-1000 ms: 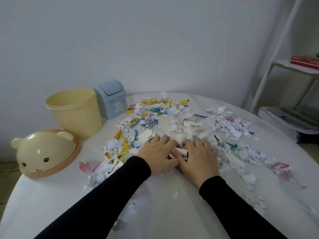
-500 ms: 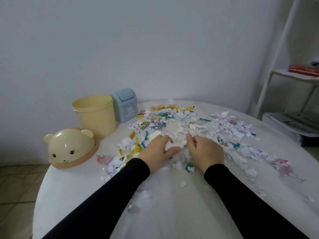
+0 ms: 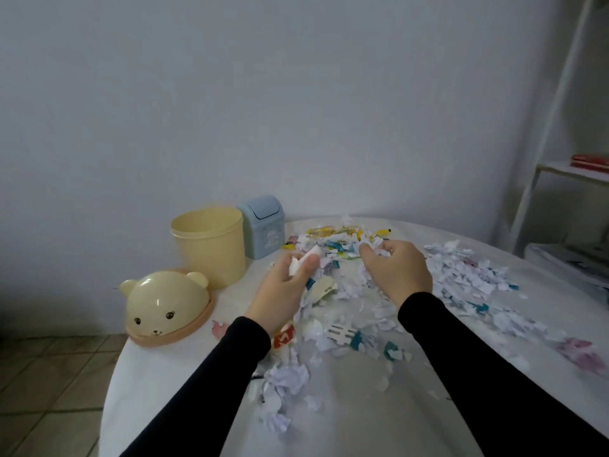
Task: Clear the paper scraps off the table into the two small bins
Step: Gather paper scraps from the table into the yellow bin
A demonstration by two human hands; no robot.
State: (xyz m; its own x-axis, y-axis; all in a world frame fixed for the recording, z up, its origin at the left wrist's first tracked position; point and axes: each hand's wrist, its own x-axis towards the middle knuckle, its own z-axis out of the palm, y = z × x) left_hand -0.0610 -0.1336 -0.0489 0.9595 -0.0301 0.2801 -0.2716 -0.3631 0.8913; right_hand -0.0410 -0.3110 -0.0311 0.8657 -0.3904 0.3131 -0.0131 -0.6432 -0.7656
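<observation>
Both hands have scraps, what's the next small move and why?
Probably carry both handfuls left to the open yellow bin: left hand and right hand each grip paper scraps, its bear lid lies off, and the blue bin looks shut.

Your left hand [image 3: 286,288] and right hand [image 3: 397,272] are raised side by side, each gripping torn white paper scraps [image 3: 298,263].

1. Paper scraps [image 3: 379,311] mid-frame motion-blurred; single pieces hard to separate.
2. Left hand [image 3: 285,293] and right hand [image 3: 400,275]: palms face away, amount of paper gripped hidden.
3. Yellow bin [image 3: 211,245] inside not visible.
4. Shelf [image 3: 573,169] cut by right edge; red item on it unclear.
5. Both sleeves [image 3: 204,384] cut by bottom edge.
</observation>
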